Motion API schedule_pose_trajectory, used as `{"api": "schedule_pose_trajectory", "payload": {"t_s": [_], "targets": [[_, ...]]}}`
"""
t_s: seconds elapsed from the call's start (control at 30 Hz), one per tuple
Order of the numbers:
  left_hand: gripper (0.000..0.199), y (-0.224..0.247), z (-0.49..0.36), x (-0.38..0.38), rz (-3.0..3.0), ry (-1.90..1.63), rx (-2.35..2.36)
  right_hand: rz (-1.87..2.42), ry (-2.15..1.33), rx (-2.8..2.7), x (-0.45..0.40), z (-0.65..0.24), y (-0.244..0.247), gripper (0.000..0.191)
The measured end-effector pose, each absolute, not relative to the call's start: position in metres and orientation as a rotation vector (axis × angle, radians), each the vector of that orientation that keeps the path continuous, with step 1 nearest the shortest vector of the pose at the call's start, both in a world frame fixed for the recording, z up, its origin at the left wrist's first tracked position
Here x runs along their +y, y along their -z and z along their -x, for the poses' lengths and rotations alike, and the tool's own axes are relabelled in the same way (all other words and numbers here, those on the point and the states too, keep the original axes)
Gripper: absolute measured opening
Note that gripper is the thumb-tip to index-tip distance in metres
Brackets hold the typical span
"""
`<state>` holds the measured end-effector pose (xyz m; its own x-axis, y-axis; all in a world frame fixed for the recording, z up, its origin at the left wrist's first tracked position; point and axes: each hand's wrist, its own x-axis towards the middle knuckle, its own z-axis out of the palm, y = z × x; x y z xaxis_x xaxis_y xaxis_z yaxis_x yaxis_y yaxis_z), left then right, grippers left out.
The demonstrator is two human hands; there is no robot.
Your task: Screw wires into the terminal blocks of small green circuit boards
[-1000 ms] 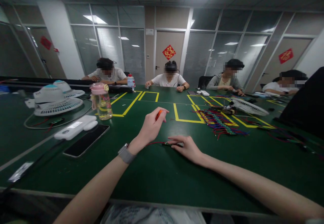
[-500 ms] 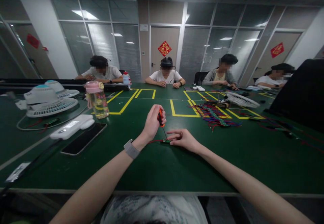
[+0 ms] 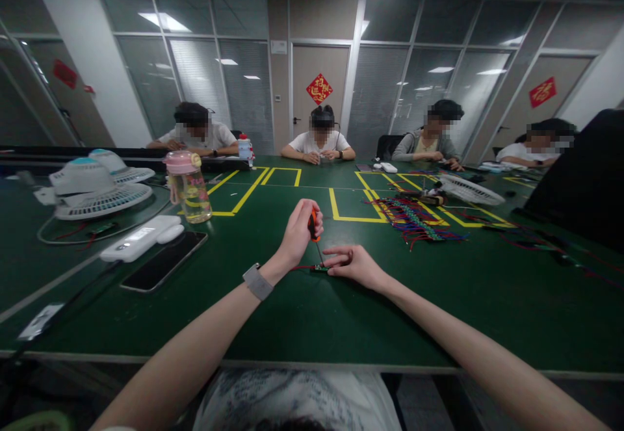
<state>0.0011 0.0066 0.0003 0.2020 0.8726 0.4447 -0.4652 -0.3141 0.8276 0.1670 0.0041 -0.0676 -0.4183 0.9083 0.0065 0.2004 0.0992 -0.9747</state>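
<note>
My left hand [image 3: 301, 226] is wrapped round the orange and black handle of a screwdriver [image 3: 313, 226]. Its thin shaft slants down, and the tip meets a small green circuit board [image 3: 319, 268] flat on the table. With thumb and fingertips, my right hand [image 3: 355, 266] grips the board's right end; its other fingers are curved above. A red wire [image 3: 302, 267] runs out from the board's left side, passing beneath my left wrist.
Left of me are a phone [image 3: 166, 262], a white power bank [image 3: 141, 239], a pink-lidded bottle [image 3: 188, 187] and white fans [image 3: 102, 194]. Several wired circuit boards [image 3: 416, 220] lie to the right on the green table [image 3: 312, 327]. Several people sit opposite; a black panel [image 3: 585, 177] stands at far right.
The view has shifted slightly. Both hands keep their places at the board, with the screwdriver still on it and its handle turned a little.
</note>
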Motion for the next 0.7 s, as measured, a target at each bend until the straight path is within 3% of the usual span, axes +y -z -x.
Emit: {"api": "schedule_pose_trajectory", "payload": {"t_s": [0.7], "targets": [[0.03,0.0011,-0.0036,0.0017,-1.345,-1.393,0.398,1.105,-1.468,-1.637,0.0064,-0.1681,0.0683,0.071]]}}
